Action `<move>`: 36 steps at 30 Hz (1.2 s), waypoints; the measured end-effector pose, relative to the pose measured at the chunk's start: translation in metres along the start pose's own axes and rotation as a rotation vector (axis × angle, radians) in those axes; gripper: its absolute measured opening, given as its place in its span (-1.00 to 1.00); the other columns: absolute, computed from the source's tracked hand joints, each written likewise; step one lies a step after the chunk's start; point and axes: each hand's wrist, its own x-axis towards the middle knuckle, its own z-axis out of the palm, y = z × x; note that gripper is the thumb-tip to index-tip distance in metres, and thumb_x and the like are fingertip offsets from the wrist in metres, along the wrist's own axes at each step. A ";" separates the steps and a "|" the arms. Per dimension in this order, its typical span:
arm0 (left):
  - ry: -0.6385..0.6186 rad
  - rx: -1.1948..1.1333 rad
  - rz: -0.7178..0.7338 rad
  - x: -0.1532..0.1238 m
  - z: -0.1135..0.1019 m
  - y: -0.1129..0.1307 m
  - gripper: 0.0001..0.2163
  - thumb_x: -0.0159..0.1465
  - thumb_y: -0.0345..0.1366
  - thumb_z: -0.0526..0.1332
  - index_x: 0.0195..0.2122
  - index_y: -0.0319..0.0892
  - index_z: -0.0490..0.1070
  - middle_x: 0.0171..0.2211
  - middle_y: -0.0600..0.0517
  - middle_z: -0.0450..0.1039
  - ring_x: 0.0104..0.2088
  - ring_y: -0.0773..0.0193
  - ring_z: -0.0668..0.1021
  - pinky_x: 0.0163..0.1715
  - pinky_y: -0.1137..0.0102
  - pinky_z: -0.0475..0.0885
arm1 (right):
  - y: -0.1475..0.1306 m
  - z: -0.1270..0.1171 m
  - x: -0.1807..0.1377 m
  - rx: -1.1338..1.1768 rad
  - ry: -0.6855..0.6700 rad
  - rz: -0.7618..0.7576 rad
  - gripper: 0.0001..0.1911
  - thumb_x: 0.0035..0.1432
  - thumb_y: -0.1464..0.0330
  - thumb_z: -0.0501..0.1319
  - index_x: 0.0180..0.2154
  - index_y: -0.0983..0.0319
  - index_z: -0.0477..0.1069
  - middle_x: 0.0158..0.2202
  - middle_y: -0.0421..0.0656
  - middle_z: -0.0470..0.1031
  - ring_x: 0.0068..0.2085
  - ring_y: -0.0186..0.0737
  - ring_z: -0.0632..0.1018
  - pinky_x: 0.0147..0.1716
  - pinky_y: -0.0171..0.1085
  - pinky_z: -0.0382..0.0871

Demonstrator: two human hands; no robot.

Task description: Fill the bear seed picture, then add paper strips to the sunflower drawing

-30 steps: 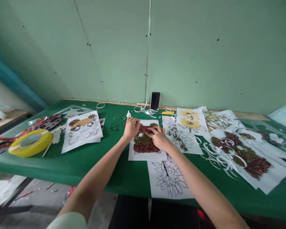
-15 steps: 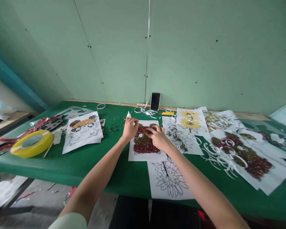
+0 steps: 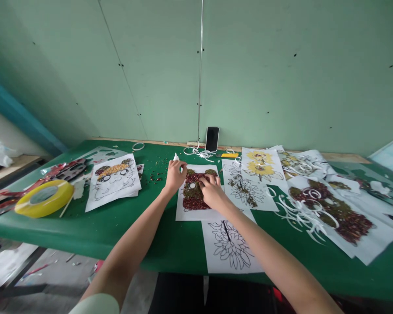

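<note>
My left hand (image 3: 176,176) is closed just left of the seed-covered picture. The white nozzle of a small glue bottle (image 3: 176,157) sticks out above its fingers; the bottle's body is hidden. My right hand (image 3: 211,190) rests on the picture's right half, fingertips bent together at the dark red seeds. Anything between them is too small to make out. The seed picture (image 3: 193,203) is an animal figure filled with red and green-brown seeds on white paper, one pale round eye showing. My right hand covers part of it.
A flower drawing (image 3: 231,248) lies nearer me, another sheet (image 3: 268,203) to the right. A hamster drawing (image 3: 119,185) and yellow tape roll (image 3: 46,198) lie left. A phone (image 3: 212,139) leans on the wall near a yellow cutter (image 3: 229,155). White strips (image 3: 298,218) lie right.
My left hand has shifted slightly left, away from the picture. My right hand has slid a little left and down over it, uncovering more of the upper right ear.
</note>
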 end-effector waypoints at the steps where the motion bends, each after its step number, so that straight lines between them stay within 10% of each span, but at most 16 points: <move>1: 0.002 0.002 -0.002 0.000 0.000 -0.001 -0.81 0.42 -0.42 0.16 -0.25 -0.09 0.56 -0.24 -0.05 0.61 -0.15 0.05 0.52 -0.02 0.15 0.48 | -0.001 0.000 0.000 -0.003 -0.001 0.006 -0.44 0.24 0.63 0.07 0.11 0.25 0.67 0.38 0.09 0.43 0.38 0.37 0.25 0.26 0.36 0.19; 36: -0.001 0.001 -0.023 0.001 -0.001 -0.003 -0.82 0.43 -0.41 0.17 -0.24 -0.08 0.57 -0.23 -0.06 0.60 -0.13 0.04 0.51 -0.06 0.16 0.48 | 0.029 0.004 -0.013 0.023 0.137 0.093 -0.41 0.36 0.53 0.06 0.29 0.10 0.55 0.42 -0.05 0.39 0.35 0.23 0.28 0.21 0.21 0.24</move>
